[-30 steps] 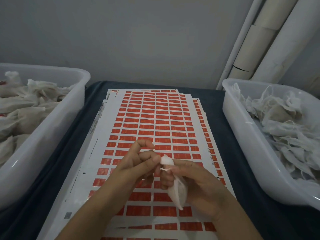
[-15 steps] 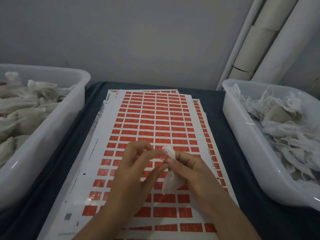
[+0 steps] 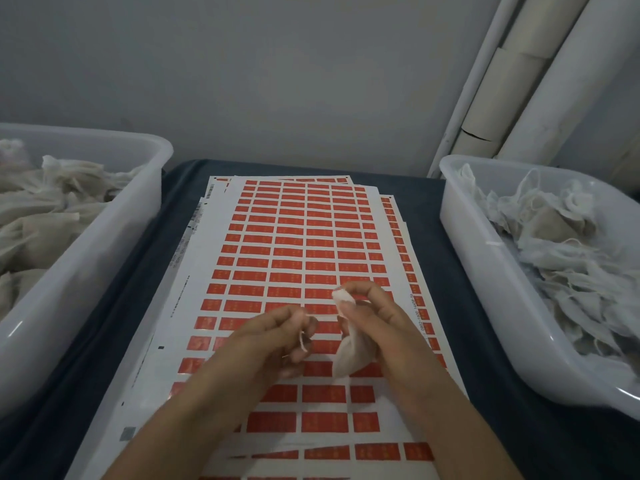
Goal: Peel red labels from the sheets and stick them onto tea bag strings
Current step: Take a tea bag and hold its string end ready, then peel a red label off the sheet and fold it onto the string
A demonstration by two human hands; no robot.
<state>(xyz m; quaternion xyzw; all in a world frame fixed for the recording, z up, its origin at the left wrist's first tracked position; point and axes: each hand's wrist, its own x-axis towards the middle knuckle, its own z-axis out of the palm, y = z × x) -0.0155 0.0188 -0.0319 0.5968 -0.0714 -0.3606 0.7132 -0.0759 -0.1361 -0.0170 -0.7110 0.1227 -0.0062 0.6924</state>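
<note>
Both hands have pulled apart above the label sheets, the left hand now pinching the string and the right hand gripping the tea bag in curled fingers.

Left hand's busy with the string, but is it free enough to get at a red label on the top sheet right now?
Probably not yet: the left hand pinches the thin white string, fingers curled. The red labels on the white label sheet lie uncovered just below it, so only the occupied grip stands in the way.
</note>
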